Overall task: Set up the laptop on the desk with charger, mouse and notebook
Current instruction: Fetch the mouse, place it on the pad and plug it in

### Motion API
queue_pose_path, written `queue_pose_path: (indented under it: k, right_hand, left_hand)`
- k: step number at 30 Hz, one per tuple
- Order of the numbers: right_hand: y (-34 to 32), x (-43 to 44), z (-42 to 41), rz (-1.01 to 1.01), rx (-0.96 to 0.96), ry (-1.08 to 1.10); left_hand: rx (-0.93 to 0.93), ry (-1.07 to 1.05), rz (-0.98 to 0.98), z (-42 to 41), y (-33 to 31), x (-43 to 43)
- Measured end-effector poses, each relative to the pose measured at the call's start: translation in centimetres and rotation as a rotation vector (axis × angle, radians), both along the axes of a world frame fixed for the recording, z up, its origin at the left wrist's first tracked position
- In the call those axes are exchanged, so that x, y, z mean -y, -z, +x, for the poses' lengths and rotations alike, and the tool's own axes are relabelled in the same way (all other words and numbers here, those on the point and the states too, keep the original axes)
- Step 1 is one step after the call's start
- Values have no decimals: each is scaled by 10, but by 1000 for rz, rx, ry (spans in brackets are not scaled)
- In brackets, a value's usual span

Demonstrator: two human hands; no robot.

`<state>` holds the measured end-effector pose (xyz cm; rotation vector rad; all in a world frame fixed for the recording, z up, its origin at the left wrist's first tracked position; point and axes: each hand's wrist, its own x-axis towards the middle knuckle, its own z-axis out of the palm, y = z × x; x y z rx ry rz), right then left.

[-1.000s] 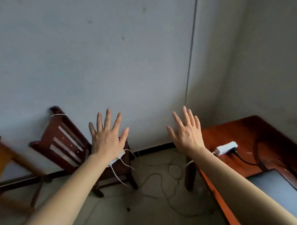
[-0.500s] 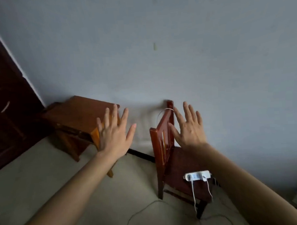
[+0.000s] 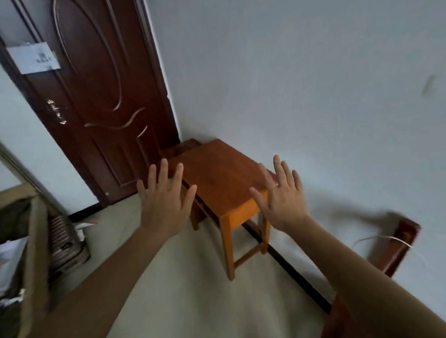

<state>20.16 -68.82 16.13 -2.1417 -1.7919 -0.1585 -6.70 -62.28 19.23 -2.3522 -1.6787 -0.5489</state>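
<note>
The left hand (image 3: 165,208) and right hand (image 3: 282,204) hover before the small wooden table (image 3: 222,174), each grip spread and empty, no laptop in sight; I'd judge it stiff, weighty, fragile, best lifted by both side edges.

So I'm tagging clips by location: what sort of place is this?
Probably a plain room in a home or dormitory: a dark panelled wooden door and a small wooden table by a bare white wall.

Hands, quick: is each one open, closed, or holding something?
Left hand: open, spread, holding nothing.
Right hand: open, spread, holding nothing.
</note>
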Motion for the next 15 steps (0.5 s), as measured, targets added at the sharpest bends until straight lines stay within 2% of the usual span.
queue_pose_path:
  k: [7,15]
  right_hand:
    - [13,-146,-53,-65,-128,-237]
    - [56,-309,-163,-165,-70,-425]
  left_hand:
    - [26,-201,19,-54,20,-82]
    - [36,-442,-31,-163,60,-216]
